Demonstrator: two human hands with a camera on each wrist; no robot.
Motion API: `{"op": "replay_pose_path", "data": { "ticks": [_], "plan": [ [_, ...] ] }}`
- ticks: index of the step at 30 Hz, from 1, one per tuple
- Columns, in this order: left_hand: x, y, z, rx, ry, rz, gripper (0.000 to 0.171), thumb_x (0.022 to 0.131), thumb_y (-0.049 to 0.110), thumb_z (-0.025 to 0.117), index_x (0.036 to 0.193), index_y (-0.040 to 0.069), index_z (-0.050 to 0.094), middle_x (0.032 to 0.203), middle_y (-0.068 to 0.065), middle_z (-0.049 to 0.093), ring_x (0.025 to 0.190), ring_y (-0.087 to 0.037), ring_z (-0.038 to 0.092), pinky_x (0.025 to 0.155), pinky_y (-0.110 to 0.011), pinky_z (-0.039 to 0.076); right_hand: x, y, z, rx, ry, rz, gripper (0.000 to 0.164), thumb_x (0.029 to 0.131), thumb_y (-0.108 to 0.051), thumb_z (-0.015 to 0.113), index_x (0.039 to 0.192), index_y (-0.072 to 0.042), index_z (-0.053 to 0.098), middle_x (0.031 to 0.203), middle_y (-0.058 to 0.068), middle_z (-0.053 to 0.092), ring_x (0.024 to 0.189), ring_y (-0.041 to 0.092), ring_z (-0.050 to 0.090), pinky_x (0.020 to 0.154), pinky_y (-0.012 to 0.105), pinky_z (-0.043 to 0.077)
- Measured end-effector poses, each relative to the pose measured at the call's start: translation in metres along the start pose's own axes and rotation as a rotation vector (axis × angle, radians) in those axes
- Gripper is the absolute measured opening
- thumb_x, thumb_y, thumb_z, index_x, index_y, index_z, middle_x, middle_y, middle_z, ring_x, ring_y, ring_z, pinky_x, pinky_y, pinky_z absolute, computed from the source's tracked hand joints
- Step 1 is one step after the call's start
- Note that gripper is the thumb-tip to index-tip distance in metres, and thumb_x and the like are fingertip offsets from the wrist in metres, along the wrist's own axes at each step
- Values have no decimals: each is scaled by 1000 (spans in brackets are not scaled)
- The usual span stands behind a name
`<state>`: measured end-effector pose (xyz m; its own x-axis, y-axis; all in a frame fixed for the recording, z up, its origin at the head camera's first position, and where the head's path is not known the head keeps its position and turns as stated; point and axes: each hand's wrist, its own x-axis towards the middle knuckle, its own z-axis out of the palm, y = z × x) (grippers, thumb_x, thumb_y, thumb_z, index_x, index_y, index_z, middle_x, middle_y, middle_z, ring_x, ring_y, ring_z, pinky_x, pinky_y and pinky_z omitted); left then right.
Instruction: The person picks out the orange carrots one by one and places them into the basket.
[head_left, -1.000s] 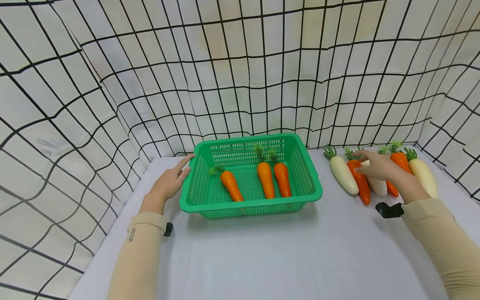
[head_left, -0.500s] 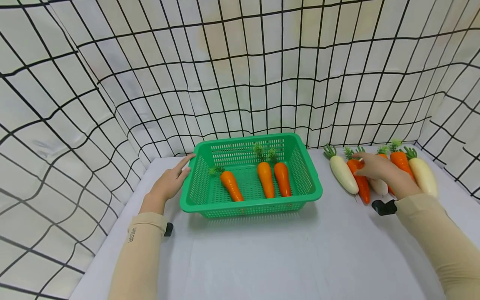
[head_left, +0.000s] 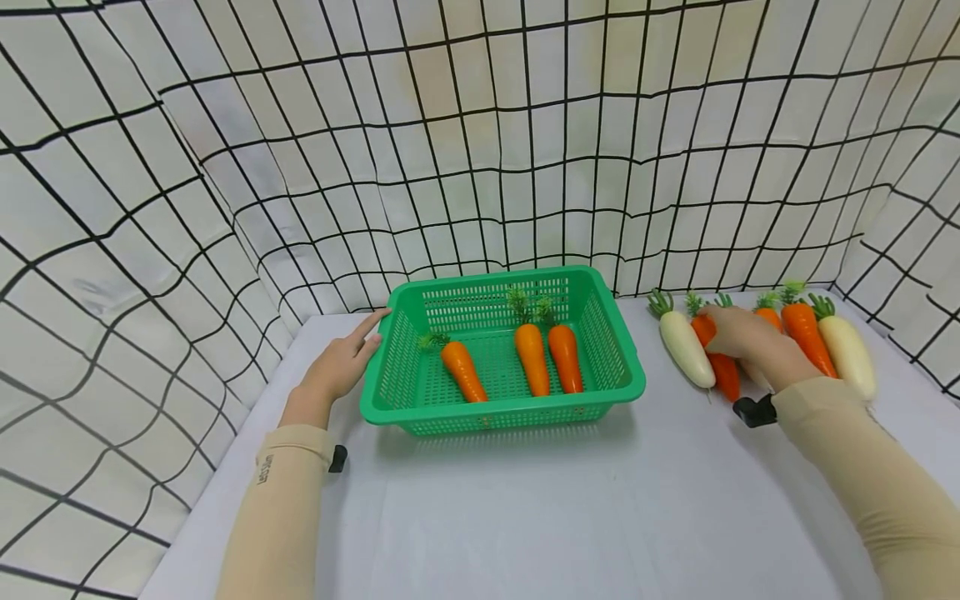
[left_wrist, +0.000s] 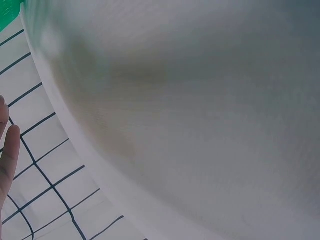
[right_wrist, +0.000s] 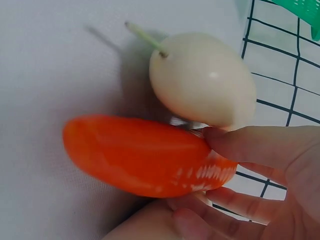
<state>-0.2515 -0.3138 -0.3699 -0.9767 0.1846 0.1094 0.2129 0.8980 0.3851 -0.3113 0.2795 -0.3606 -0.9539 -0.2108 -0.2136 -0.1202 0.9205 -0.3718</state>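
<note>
My right hand (head_left: 742,337) grips an orange carrot (right_wrist: 145,155) near its leafy end, thumb on one side and fingers on the other in the right wrist view. Close beside that carrot lies a white radish (head_left: 687,350) with a green top. Another radish is mostly hidden under the hand. My left hand (head_left: 336,367) rests with straight fingers at the left rim of a green basket (head_left: 502,406). Inside the basket lie three carrots, one at the left (head_left: 463,371) and two at the right (head_left: 532,358). The left wrist view shows mostly blurred white cloth and some fingers (left_wrist: 9,160).
To the right of my right hand lie another carrot (head_left: 806,333) and a white radish (head_left: 847,354), with one more carrot partly covered. A black grid net (head_left: 525,167) over white cloth walls in the back and sides. White cloth (head_left: 510,517) covers the table.
My right hand has moved left and down from over the row of vegetables and has taken hold of the carrot beside the leftmost radish. The left hand has stayed at the basket rim.
</note>
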Motion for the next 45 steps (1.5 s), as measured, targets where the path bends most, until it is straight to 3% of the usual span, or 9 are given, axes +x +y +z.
{"op": "replay_pose_path", "data": {
  "ticks": [12, 19, 25, 33, 42, 45],
  "plan": [
    [2, 0, 1, 3, 2, 6, 59, 112, 50, 25, 165, 24, 22, 75, -11, 60, 84, -36, 65, 72, -54, 50, 0, -5, 2, -97, 48, 25, 66, 90, -12, 70, 143, 13, 40, 128, 45, 43, 103, 53, 50, 87, 63, 43],
    [2, -1, 2, -6, -6, 5, 59, 112, 51, 24, 165, 25, 22, 66, -8, 51, 73, -28, 60, 69, -50, 48, 1, -1, 3, -106, 68, 30, 68, 88, -15, 71, 142, 11, 39, 127, 47, 40, 105, 56, 50, 88, 67, 42],
    [2, -3, 2, 1, -6, 1, 59, 112, 51, 24, 165, 25, 22, 66, -8, 51, 72, -29, 60, 68, -49, 48, 0, 0, 0, -94, 72, 32, 69, 89, -17, 71, 145, 7, 37, 128, 46, 38, 106, 58, 50, 87, 70, 43],
    [2, -3, 2, -2, -4, 2, 59, 112, 50, 25, 165, 24, 23, 67, -8, 52, 74, -29, 60, 69, -50, 48, -9, -3, -9, -48, 67, 36, 73, 94, -20, 68, 152, 2, 30, 136, 47, 30, 114, 63, 44, 86, 76, 40],
    [1, -2, 1, -5, -8, -11, 59, 112, 52, 24, 165, 26, 21, 64, -7, 47, 66, -26, 55, 63, -44, 45, -14, 6, -15, 28, 103, -30, 72, 95, -14, 66, 151, 9, 28, 136, 48, 33, 116, 60, 42, 95, 73, 38],
    [1, -2, 1, -6, -7, -13, 59, 112, 51, 24, 165, 26, 21, 63, -7, 46, 64, -25, 54, 62, -43, 45, -14, 14, -15, 99, 112, -34, 73, 96, -14, 67, 152, 10, 26, 137, 47, 34, 115, 58, 46, 92, 67, 45]
  ]
}}
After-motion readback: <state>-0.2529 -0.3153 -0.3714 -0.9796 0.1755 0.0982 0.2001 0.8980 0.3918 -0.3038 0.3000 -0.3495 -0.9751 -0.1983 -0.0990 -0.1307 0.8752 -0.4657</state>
